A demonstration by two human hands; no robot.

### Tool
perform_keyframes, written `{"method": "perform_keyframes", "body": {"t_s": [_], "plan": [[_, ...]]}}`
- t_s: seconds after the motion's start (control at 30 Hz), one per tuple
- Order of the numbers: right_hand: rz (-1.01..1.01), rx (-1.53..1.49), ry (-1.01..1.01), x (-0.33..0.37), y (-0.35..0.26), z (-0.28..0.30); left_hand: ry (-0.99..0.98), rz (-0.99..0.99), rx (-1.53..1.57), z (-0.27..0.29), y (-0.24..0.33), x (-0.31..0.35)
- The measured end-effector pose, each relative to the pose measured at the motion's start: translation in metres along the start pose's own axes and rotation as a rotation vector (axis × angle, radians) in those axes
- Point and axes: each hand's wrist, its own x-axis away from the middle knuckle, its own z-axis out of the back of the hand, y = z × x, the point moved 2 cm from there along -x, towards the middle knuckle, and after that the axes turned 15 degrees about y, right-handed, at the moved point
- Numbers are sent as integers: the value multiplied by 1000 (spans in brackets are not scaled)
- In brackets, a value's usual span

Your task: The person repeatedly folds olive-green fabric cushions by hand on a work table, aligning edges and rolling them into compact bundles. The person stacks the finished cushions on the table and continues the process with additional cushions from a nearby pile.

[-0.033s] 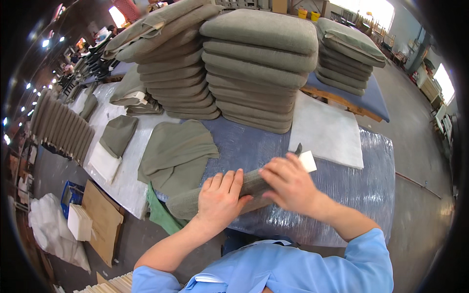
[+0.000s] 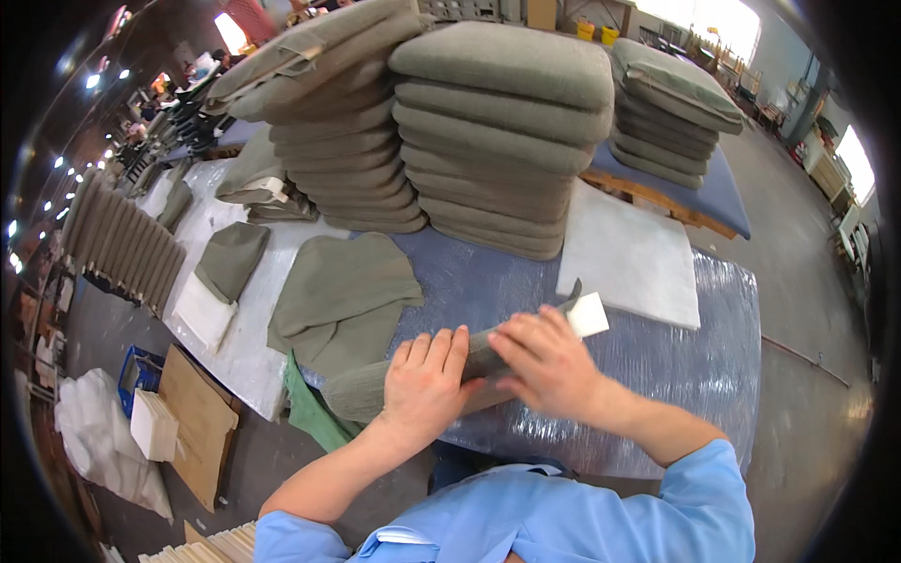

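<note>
A cushion in a grey-green fabric cover (image 2: 355, 392) is held on its edge at the front of the table. White foam (image 2: 589, 316) sticks out of the cover's right end, beside a loose flap of fabric. My left hand (image 2: 424, 383) is closed over the middle of the cushion, its fingers across the top. Farther right, my right hand (image 2: 549, 364) grips the cover close to the bare foam. My hands hide part of the fabric between them. Behind the cushion's left half lies a loose grey-green cover (image 2: 343, 291), spread out with folds.
Tall stacks of cushions (image 2: 502, 122) stand along the back. A white foam sheet (image 2: 631, 249) lies at the right on the plastic-covered table (image 2: 690, 394). Green cloth (image 2: 314, 413) hangs over the front edge. Cardboard (image 2: 195, 422) and a blue crate (image 2: 141, 371) are on the floor at left.
My right hand has shifted slightly left along the cover, and a little more white foam shows beyond it. My left hand stays nearly where it was.
</note>
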Motion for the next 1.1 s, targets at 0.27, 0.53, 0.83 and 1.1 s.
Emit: {"method": "perform_keyframes", "body": {"t_s": [0.27, 0.53, 0.83, 1.1], "plan": [[122, 170, -61, -21, -16, -26, -121, 33, -210, -5, 6, 10], [196, 46, -381, -17, -9, -30, -247, 80, -26, 1, 24, 15], [121, -63, -754, -44, -23, -8, -224, -88, 144, 18, 14, 13], [-175, -302, -453, 1, -11, 4, -69, -180, 201, 13, -2, 9]]}}
